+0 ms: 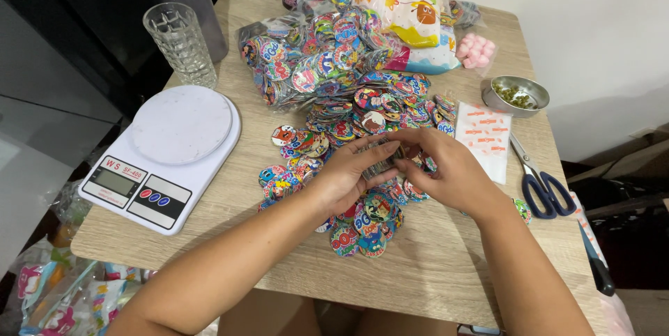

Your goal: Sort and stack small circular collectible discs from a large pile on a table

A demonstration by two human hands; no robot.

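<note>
At mid-surface (432, 266), over scattered printed discs (362, 109): left hand (348, 176) and right hand (446, 172) closed together on a small disc stack (382, 158), its axis running left to right between both grips.

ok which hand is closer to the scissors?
Right. The right hand is over the pile of round discs, just left of the blue-handled scissors. The left hand is further left, nearer the kitchen scale.
</note>
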